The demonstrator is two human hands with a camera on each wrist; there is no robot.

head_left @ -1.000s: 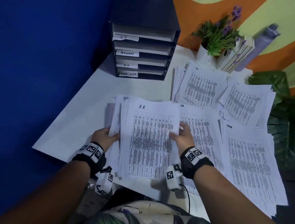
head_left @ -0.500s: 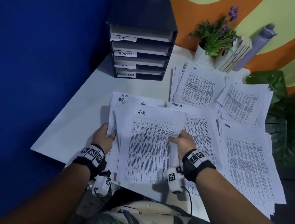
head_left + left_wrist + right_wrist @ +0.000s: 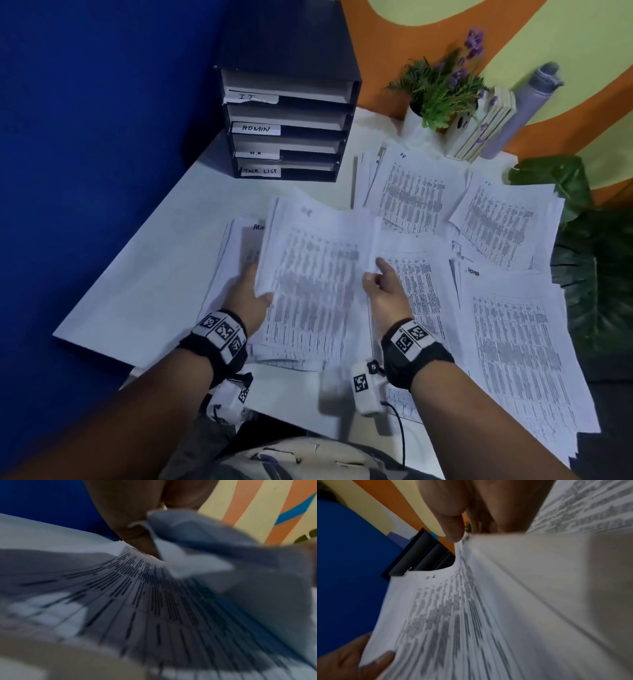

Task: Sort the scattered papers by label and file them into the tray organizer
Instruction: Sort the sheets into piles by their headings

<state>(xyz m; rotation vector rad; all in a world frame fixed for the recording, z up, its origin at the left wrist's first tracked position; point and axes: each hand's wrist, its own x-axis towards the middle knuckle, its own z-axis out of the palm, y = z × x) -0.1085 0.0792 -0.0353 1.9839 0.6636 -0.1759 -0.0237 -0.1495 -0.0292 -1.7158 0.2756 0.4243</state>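
Note:
A stack of printed sheets labelled HR (image 3: 315,274) hangs just above the table, held by both hands. My left hand (image 3: 262,291) grips its left edge, thumb on top and fingers hidden beneath. My right hand (image 3: 375,272) pinches its right edge. In the right wrist view the HR stack (image 3: 453,615) fills the frame, with my left thumb (image 3: 382,658) on its far edge. The black tray organizer (image 3: 287,130) stands at the back left, its slots labelled IT, ADMIN, H.R and TASK LIST. A pile marked ADMIN (image 3: 239,246) lies under my left hand.
More paper piles cover the table's right half: a task-list pile (image 3: 421,284), an ADMIN pile (image 3: 513,342), an IT pile (image 3: 500,212) and an HR pile (image 3: 411,192). A potted plant (image 3: 442,89), books (image 3: 486,126) and a grey roll stand at the back right. A blue wall borders the left.
Both hands have lifted the HR stack and carried it forward toward the organizer. The pile marked ADMIN beneath it has come into sight on the left.

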